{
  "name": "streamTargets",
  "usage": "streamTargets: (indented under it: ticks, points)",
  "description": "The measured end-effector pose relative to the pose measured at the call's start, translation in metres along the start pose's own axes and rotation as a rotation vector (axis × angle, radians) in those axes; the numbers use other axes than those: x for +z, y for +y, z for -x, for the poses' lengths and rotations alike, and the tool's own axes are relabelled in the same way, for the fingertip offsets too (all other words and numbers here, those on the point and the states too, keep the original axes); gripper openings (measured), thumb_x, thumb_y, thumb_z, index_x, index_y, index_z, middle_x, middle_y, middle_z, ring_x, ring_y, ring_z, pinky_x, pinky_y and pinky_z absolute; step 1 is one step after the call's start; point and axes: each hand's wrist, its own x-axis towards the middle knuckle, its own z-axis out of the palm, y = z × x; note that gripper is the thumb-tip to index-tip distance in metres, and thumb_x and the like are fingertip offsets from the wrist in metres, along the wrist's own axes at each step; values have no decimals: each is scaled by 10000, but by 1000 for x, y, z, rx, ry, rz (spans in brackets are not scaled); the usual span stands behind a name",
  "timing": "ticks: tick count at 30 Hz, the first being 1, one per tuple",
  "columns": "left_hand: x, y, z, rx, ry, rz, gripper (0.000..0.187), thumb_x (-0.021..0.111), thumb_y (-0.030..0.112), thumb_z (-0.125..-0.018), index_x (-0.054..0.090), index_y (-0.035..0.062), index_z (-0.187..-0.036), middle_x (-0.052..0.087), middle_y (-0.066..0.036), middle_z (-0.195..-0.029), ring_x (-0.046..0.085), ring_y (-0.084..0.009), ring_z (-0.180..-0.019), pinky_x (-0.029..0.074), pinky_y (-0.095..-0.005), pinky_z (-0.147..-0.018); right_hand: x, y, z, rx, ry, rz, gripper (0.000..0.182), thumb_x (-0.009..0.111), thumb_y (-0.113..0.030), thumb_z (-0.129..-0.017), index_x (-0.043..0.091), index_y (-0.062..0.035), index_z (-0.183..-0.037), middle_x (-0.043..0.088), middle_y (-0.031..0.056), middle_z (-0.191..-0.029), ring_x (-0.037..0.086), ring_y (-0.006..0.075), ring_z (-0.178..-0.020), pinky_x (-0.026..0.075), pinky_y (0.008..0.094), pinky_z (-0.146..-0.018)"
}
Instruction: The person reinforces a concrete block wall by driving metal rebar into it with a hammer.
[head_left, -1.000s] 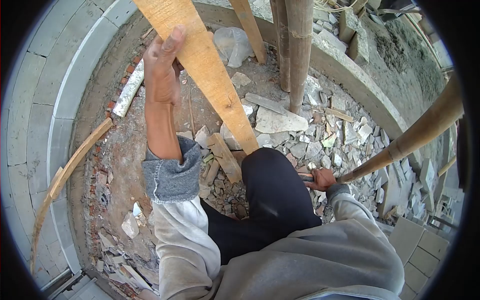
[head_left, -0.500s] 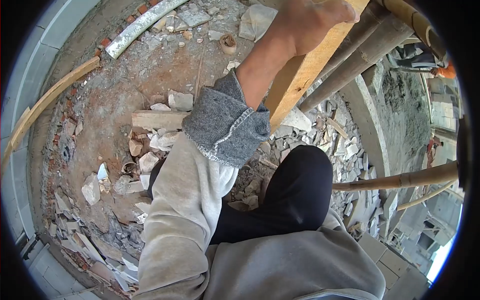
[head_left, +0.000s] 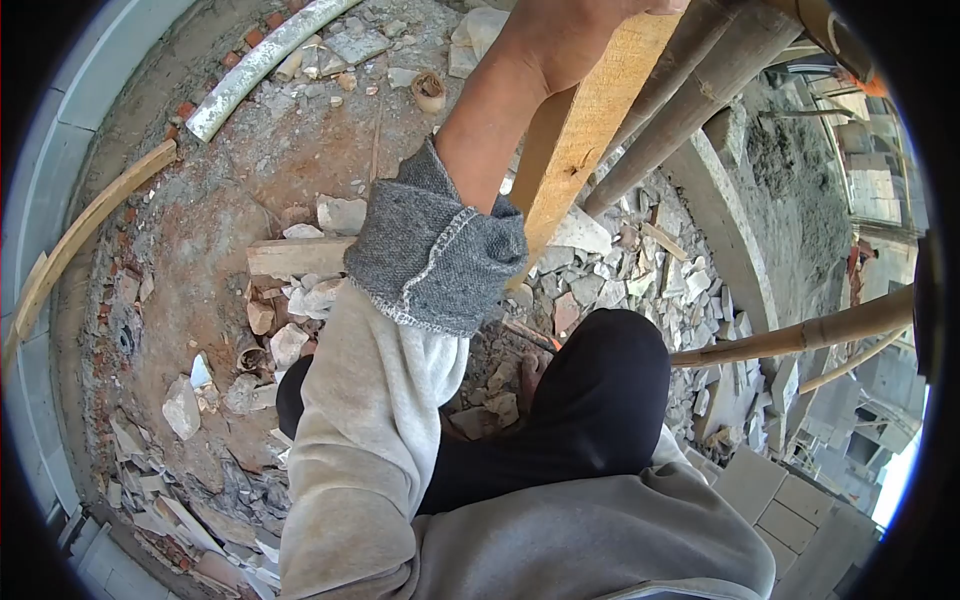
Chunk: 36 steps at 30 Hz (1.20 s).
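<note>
- A worker's left hand (head_left: pixel 572 45) clamps the upper part of a board (head_left: pixel 590 130), fingers curled over its edge, apparently to keep the long piece upright on its slant. The fingertips are partly cut off by the frame.
- The board leans beyond the bent knee (head_left: pixel 610 390), its lower end near the rubble (head_left: pixel 645 265); whether it bears on the ground cannot be told. The high grip likely lets one arm steady its length.
- The right hand is out of sight, seemingly behind the knee, its grip impossible to tell. A thin tool (head_left: pixel 530 334) with an orange-red end shows just beside that knee.
- Rough-sawn and yellow, the board carries a dark knot and a broad flat face with a squared edge.
- A thick gray knit cuff (head_left: pixel 435 245), folded back, leaves the wrist bare, perhaps for freer movement.
- Smooth, jointed bamboo poles (head_left: pixel 710 85) slant behind the board, probably as props, near a curved concrete curb (head_left: pixel 730 225).
- Jagged, pale slabs litter reddish dirt around a squared wood block (head_left: pixel 290 257); farther off lies a round, white-crusted pipe (head_left: pixel 260 65).
</note>
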Motion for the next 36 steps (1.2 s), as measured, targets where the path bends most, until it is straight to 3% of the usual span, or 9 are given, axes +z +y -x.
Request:
streamTargets:
  ticks: [2, 5, 10, 12, 15, 19, 28, 31, 36]
  points:
    - [-5, -10, 1, -13, -45, 25, 523, 646, 481, -893, 649, -23, -1029, 657, -62, -931, 635, -164, -788, 496, -288, -669, -2, 0, -7, -26, -25, -34, 333, 688, -385, -764, 665, -66, -855, 688, 200, -801, 677, 404, -772, 533, 491, -705]
    - [2, 1, 13, -22, 101, 6, 419, 688, 359, -866, 650, -34, -1004, 675, -78, -896, 659, -190, -775, 508, -299, -664, -13, 9, -19, -89, -74, -88, 330, 688, -383, -766, 665, -65, -855, 688, 200, -801, 676, 405, -772, 533, 492, -704]
    - [48, -60, 120, 137, 575, -390, 497, 876, 289, -726, 594, -41, -969, 647, -60, -845, 634, -140, -736, 518, -262, -683, -34, 39, -44, -210, -211, -268, 326, 687, -378, -768, 663, -64, -854, 687, 201, -801, 676, 407, -772, 532, 495, -702]
    - [51, -96, 154, 118, 634, -709, 510, 892, 179, -692, 571, -35, -1026, 643, -64, -889, 633, -146, -747, 527, -282, -693, -37, 38, -43, -242, -182, -227, 325, 686, -376, -768, 662, -64, -853, 687, 201, -801, 675, 408, -772, 531, 495, -701]
    - [52, -99, 155, -89, 669, -776, 451, 856, 91, -680, 580, -30, -1016, 639, -66, -890, 629, -155, -773, 521, -288, -716, -56, 7, -18, -276, 69, 166, 325, 688, -365, -773, 650, -60, -879, 682, 204, -796, 669, 416, -771, 528, 508, -692]
    - [57, -95, 155, -146, 704, -834, 393, 809, 41, -691, 594, -37, -1011, 638, -71, -892, 617, -155, -785, 512, -296, -733, -45, 3, -24, -511, -32, 104, 365, 704, -385, -760, 641, -70, -933, 681, 203, -793, 662, 421, -764, 527, 517, -694]
    - [64, -82, 154, -159, 705, -732, 447, 809, 51, -687, 587, -62, -1058, 631, -93, -921, 620, -173, -795, 512, -299, -750, 26, 81, 59, -418, 107, -644, 526, 713, -384, -838, 606, -26, -1209, 665, 190, -852, 678, 312, -888, 521, 403, -763]
    - [76, -63, 150, -179, 628, -659, 503, 810, 72, -672, 570, -71, -1090, 626, -108, -943, 622, -180, -800, 513, -305, -758, 12, 95, 68, -464, 230, -809, 510, 676, -369, -889, 576, 9, -1217, 639, 126, -780, 651, 234, -719, 513, 337, -661]
    - [105, -44, 151, -169, 565, -627, 565, 806, 140, -646, 557, -80, -1104, 613, -111, -942, 618, -186, -794, 512, -311, -760, -32, 60, 68, -34, 82, -1489, 299, 580, -330, -966, 559, -44, -1051, 575, 42, -704, 536, 111, -502, 435, 246, -452]
